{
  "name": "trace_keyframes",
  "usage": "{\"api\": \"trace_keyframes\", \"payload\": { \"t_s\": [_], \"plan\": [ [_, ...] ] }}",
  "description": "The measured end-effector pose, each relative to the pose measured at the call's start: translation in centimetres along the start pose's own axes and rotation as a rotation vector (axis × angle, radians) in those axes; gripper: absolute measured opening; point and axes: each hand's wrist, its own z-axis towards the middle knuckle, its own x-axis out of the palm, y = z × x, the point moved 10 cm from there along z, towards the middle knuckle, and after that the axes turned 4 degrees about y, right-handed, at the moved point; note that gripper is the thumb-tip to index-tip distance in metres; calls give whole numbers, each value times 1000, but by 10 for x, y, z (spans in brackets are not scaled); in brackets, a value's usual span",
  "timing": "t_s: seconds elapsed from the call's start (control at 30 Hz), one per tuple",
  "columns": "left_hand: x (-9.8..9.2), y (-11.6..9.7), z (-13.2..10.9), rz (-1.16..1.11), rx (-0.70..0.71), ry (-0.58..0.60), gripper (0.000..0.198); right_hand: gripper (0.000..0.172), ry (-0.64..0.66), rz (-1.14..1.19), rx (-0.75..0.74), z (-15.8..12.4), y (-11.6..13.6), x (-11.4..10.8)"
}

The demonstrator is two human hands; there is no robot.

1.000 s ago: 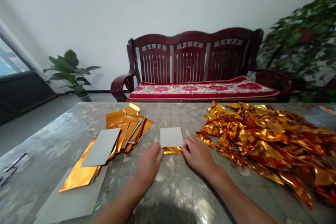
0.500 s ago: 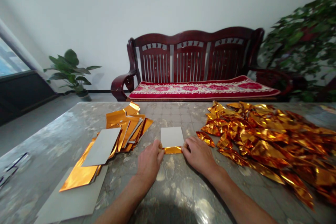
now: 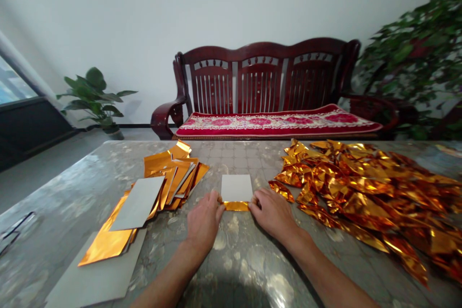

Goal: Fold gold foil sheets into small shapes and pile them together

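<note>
A white card [image 3: 237,188] lies flat on the marble-patterned table [image 3: 68,187], with a gold foil strip [image 3: 236,206] folded along its near edge. My left hand [image 3: 204,219] pinches the strip's left end, and my right hand [image 3: 271,211] pinches its right end. Both hands hide the strip's corners. To the left lies a loose stack of gold foil sheets [image 3: 173,173], with a white card [image 3: 137,203] on top of a gold sheet [image 3: 104,244]. Crumpled gold foil pieces [image 3: 361,192] form a large heap right of my right hand.
A grey board [image 3: 96,272] lies under the gold sheet at the near left. A thin dark object [image 3: 14,226] sits by the table's left edge. Beyond the far edge stand a dark wooden bench [image 3: 260,82] with a red cushion and potted plants.
My left fingertips have shifted slightly farther along the card's near left corner. The right hand, card and foil piles stay nearly unchanged.
</note>
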Motion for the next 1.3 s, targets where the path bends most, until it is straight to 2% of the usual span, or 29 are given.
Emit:
{"api": "trace_keyframes", "payload": {
  "t_s": [0.17,0.4,0.5,0.6,0.7,0.8,1.0,1.3],
  "plan": [
    [-3,-18,-4,66,179,-71,16,14,7,1,38,0,-1,-4],
    [13,-36,-19,180,354,-3,21,10,-34,41,73,-3,-11,-5],
    [16,-41,-28,244,393,-18,29,9,-75,66,-22,-6,-4,-7],
    [14,-47,-37,279,425,-72,37,15,-99,44,-209,-10,19,-11],
    [14,-50,-44,273,415,-96,42,25,-49,4,-384,-17,42,-6],
    [18,-49,-46,280,372,-88,48,25,7,-19,-458,-20,53,-1],
    [22,-44,-45,280,357,-86,47,25,8,-29,-454,-21,48,2],
    [13,-30,-40,294,315,-92,44,24,-5,-37,-437,-20,47,1]
  ]
}}
